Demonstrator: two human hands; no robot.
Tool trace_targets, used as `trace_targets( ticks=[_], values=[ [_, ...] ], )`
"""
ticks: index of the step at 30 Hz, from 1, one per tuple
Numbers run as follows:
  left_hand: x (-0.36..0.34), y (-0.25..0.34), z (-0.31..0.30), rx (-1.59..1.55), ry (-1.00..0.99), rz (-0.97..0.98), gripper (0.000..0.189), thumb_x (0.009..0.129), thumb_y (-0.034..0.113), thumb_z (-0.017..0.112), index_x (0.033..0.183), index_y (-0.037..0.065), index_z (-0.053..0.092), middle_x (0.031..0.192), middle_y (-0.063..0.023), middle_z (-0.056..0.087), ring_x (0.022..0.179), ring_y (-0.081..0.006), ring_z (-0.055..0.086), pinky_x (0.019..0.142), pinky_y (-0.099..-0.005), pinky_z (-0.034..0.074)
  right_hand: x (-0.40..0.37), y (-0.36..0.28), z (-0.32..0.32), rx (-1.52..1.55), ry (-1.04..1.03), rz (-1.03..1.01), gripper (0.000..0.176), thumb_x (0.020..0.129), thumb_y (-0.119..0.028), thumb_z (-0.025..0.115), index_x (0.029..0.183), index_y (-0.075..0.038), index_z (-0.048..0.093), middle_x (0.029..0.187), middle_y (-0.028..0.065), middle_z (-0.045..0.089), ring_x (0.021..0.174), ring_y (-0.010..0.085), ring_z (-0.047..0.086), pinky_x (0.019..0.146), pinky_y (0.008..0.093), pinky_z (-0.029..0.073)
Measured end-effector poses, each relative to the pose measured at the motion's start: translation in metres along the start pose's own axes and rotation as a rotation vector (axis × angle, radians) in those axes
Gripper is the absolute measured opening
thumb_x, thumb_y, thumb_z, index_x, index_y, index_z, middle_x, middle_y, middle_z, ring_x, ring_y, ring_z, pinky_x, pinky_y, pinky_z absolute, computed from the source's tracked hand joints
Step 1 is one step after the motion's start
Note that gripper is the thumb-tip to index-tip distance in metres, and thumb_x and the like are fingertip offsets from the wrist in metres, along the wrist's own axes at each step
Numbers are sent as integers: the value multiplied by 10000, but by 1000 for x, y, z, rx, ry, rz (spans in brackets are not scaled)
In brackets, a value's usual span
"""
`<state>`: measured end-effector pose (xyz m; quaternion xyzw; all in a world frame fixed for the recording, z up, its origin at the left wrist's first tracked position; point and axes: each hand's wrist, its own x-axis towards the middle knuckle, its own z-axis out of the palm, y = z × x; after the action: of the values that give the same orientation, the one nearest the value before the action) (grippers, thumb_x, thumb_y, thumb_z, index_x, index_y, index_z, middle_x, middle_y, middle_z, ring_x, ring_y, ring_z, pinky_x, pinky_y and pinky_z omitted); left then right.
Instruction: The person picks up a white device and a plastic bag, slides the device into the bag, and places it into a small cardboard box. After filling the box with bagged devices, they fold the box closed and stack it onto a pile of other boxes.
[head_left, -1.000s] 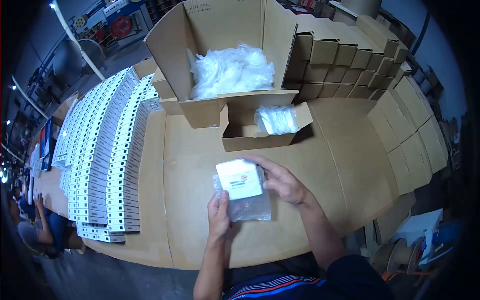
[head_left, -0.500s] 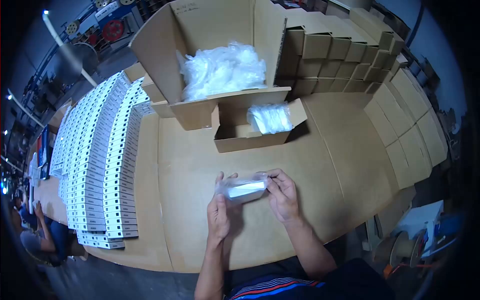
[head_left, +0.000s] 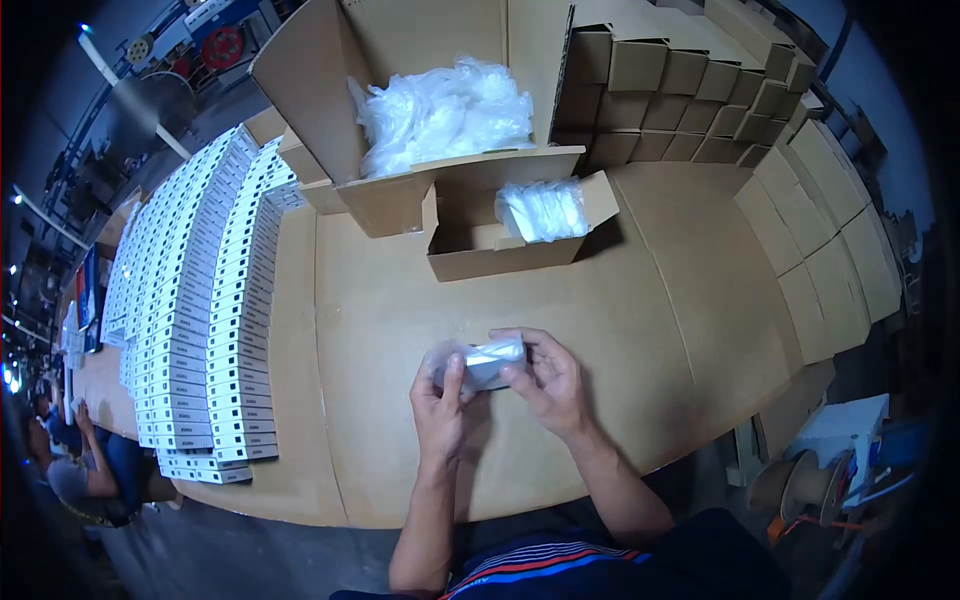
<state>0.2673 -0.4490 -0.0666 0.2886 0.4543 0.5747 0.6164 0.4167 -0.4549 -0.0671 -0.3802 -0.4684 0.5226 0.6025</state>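
Both my hands hold one small white box in a clear plastic bag (head_left: 482, 362) just above the cardboard-covered table (head_left: 650, 320). My left hand (head_left: 440, 410) grips its left end with the thumb on top. My right hand (head_left: 545, 382) clasps the right end, fingers curled over the bag. The box lies on its side, mostly hidden by wrinkled plastic and my fingers. Beyond my hands stands a small open carton (head_left: 480, 245) with a bagged item (head_left: 543, 209) in it.
A large open carton (head_left: 320, 110) full of clear bags (head_left: 440, 110) stands at the back. Rows of white boxes (head_left: 190, 310) cover the left side. Folded brown cartons (head_left: 690, 100) are stacked at back right and along the right edge. Another person (head_left: 70, 470) sits far left.
The white box was face-up and half out of the bag; it has since been turned on its side inside the bag, and both hands have closed around it.
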Motion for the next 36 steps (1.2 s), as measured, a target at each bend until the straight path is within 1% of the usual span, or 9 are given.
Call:
trace_targets(
  ticks=[5, 9, 12, 17, 22, 26, 30, 31, 36],
  values=[
    [-3, 0, -7, 24, -9, -13, 300, 1075, 301, 597, 1152, 20, 664, 1001, -39, 681, 867, -125, 675, 764, -305, 609, 0, -7, -3, -107, -13, 157, 249, 1053, -92, 597, 1236, 54, 681, 1187, 138, 723, 1095, 168, 666, 1008, 310, 522],
    [-4, 8, -3, -11, 69, 9, 289, 1086, 298, 573, 1130, 24, 654, 1018, -65, 690, 888, -149, 693, 733, -329, 614, 3, -16, -2, -2, 222, 32, 181, 1023, -92, 637, 1107, 29, 742, 1285, 180, 683, 1141, 206, 666, 1034, 330, 494],
    [-2, 9, 1, -46, 91, 27, 294, 1090, 297, 567, 1115, 20, 659, 988, -51, 678, 844, -121, 667, 712, -303, 599, 7, -17, -10, -249, -79, -255, 164, 936, -63, 734, 1090, -35, 782, 1316, 165, 683, 1119, 216, 675, 994, 335, 515],
    [-2, 4, -5, 6, 28, 55, 291, 1099, 282, 546, 1055, 13, 647, 945, -41, 663, 825, -112, 661, 739, -304, 607, 13, -23, -8, -466, -203, -146, 320, 815, 47, 801, 1128, -10, 764, 1098, 123, 774, 1037, 226, 730, 933, 325, 564],
    [-1, 14, -6, -78, 29, 33, 275, 1107, 224, 518, 1299, 27, 513, 991, -85, 666, 847, -128, 664, 754, -270, 572, 12, -41, -7, -489, -258, 33, 302, 840, 38, 793, 1139, 6, 755, 1130, 135, 770, 1044, 214, 733, 950, 329, 564],
    [-7, 30, -11, 99, -173, 112, 558, 1084, 178, 542, 1571, 113, 279, 1078, -127, 656, 967, -172, 677, 843, -330, 607, 13, -31, -14, -442, -245, 137, 280, 867, 24, 783, 1144, 10, 742, 1136, 132, 768, 1079, 208, 720, 947, 346, 571],
    [-4, 39, -21, 542, -418, 402, 543, 916, 1, 742, 1422, 17, 547, 1144, -100, 648, 1010, -177, 660, 836, -298, 567, 14, -31, -12, -426, -242, -29, 293, 835, 23, 793, 1120, -19, 741, 1142, 114, 753, 1078, 233, 705, 911, 361, 578],
    [-2, 40, -24, 565, -392, 344, 317, 876, -14, 779, 1186, 9, 717, 1078, -83, 652, 979, -161, 648, 816, -298, 541, 16, -40, -10, -508, -251, -128, 303, 819, 18, 802, 1112, -28, 742, 1139, 110, 748, 1057, 240, 704, 890, 362, 579],
    [6, 34, -32, 532, -387, 268, 247, 887, 31, 788, 1127, 8, 733, 998, -62, 642, 877, -144, 634, 752, -268, 501, 29, -66, -18, -948, -412, -522, 303, 798, -62, 813, 1088, -59, 727, 1084, 83, 710, 926, 263, 676, 776, 378, 566]
  ],
)
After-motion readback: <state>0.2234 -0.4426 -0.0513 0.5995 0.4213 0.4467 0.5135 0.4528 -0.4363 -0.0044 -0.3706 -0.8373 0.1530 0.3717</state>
